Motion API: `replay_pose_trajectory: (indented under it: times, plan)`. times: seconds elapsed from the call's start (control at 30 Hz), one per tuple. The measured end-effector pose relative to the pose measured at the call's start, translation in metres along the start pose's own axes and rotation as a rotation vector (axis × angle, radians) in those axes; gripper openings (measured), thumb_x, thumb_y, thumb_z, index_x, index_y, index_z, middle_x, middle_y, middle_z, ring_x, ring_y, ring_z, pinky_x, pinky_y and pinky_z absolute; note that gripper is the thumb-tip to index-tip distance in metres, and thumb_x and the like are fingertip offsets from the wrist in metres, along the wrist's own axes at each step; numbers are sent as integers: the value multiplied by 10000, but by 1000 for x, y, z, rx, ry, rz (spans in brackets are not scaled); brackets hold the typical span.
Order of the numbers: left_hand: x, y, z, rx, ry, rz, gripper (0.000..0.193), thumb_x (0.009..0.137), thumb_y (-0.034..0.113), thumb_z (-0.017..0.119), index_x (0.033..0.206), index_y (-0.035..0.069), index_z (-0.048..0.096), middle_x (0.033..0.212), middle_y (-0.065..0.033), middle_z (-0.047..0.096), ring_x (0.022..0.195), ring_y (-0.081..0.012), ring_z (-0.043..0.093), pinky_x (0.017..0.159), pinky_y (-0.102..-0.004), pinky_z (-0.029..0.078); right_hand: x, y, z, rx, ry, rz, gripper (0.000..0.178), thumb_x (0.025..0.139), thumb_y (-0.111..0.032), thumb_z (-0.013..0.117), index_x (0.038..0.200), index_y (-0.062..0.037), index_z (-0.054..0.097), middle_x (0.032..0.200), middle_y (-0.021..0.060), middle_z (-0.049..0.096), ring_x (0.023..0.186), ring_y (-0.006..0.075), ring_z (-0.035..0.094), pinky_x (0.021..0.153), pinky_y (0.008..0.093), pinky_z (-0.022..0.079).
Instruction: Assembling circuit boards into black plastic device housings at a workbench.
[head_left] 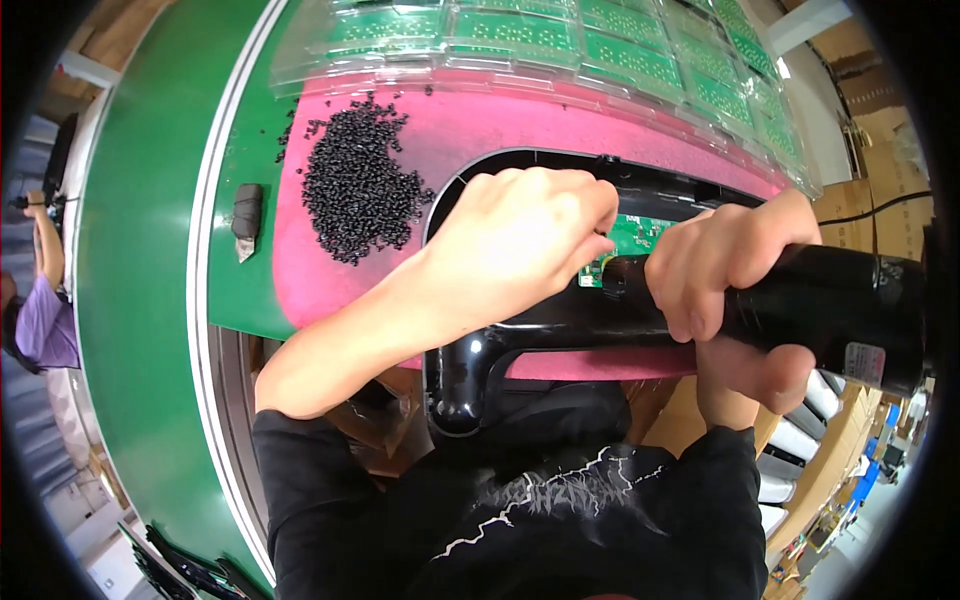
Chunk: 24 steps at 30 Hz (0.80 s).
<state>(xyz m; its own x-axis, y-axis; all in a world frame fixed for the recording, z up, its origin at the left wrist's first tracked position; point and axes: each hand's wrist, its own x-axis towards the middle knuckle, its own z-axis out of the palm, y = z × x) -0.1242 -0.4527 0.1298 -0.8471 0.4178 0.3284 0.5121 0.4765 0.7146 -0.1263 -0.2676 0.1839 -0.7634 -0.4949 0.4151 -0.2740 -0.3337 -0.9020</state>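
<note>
Under the fingers (705,300), a green circuit board (645,236) lies in a black housing (590,322); fastening looks in progress.
Right hand (730,260) clamped on a black power driver (835,300), nose at the board; left hand (520,235) curled just beside, fingertip closure unclear. Beyond, unused black screws (360,185) lie heaped.

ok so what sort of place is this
Most likely an electronics assembly workshop: a green circuit board sits in a black housing, with a heap of small black screw-like parts and clear trays of more boards beyond.
</note>
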Motion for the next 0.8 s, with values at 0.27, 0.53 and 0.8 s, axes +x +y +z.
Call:
replay_pose_trajectory:
  times: [0.27, 0.53, 0.8]
  plan:
    - [0, 0, 0, 26, -77, -28, 115, 856, 114, 655, 940, 36, 653, 873, -126, 669, 832, -366, 657, 692, -456, 522, -3, -18, 20, -153, 177, 293, 666, 749, -624, 788, 990, -101, 454, 614, -18, 489, 480, 116, 466, 508, 276, 372]
    - [2, 1, -4, 1, -195, 115, 132, 820, 127, 708, 893, 28, 662, 861, -100, 653, 828, -328, 655, 694, -412, 527, -3, -11, -2, 60, 132, -162, 618, 799, -606, 738, 1051, -110, 468, 638, -41, 529, 458, 98, 495, 485, 266, 420]
    - [6, 4, 1, -171, -66, 278, 151, 812, 69, 738, 916, 3, 650, 841, -121, 649, 755, -319, 642, 654, -380, 524, -3, -31, -5, 151, 207, -337, 524, 827, -543, 728, 1013, -127, 469, 595, -46, 531, 422, 78, 495, 456, 238, 424]
